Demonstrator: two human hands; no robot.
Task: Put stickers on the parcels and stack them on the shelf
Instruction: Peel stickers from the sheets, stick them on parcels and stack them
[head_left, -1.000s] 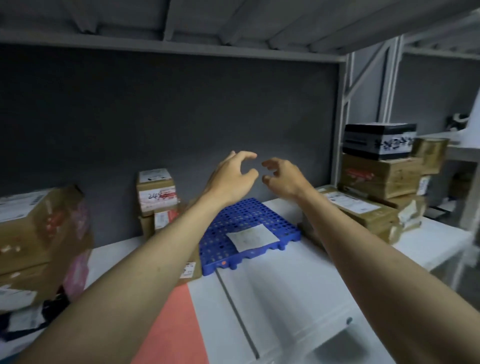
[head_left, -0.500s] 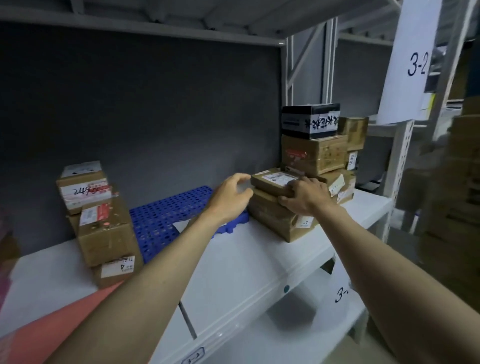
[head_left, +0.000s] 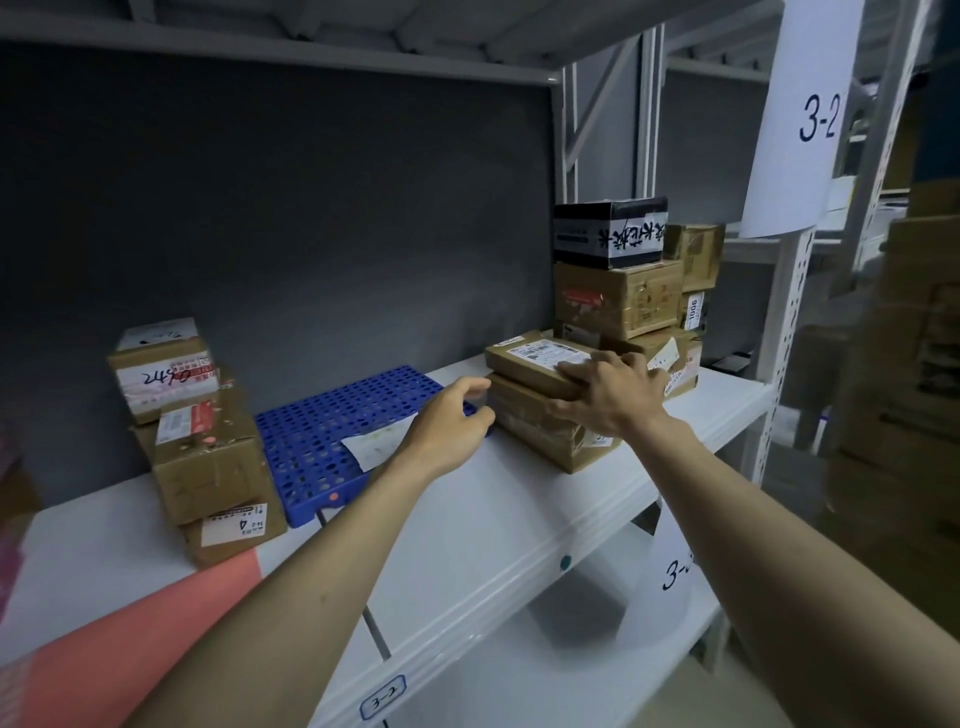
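Right hand (head_left: 610, 397) flat, fingers spread on top parcel (head_left: 530, 358); left hand (head_left: 449, 423) loosely curled, holding nothing, beside it

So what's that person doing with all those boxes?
A person is stacking parcels on a white shelf. Their right hand rests on a flat brown parcel with a printed label, which lies on top of another brown parcel. The left hand hovers just beside that stack, over the edge of a blue plastic grid, holding nothing. More boxes are piled behind the stack and further left on the shelf.
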